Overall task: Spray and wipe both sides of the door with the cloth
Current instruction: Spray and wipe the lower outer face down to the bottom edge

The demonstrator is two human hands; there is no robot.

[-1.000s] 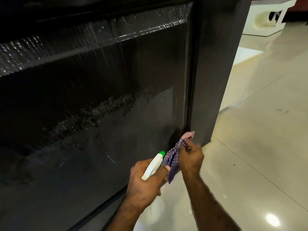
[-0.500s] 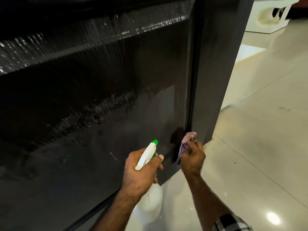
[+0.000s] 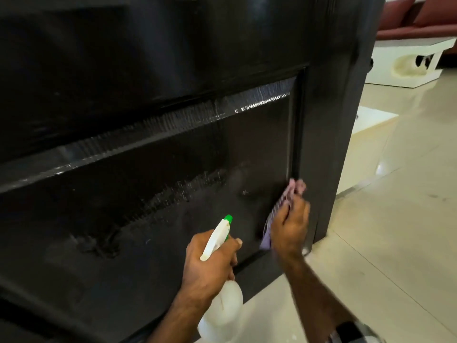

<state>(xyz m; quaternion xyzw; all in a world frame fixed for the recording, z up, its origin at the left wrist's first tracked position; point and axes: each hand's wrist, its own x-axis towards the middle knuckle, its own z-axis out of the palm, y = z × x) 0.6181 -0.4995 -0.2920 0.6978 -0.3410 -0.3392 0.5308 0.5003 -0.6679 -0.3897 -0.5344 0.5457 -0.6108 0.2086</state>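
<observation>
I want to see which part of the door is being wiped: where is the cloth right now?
In the head view the cloth is held by the right hand against the door, at the lower panel's right edge, right of the spray bottle.

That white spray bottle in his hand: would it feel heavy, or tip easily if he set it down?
The spray bottle, gripped at its neck by the left hand, looks like thin translucent plastic, so probably light. How full it is cannot be told. Its body is wider than its head, so it would likely stand steadily.
</observation>
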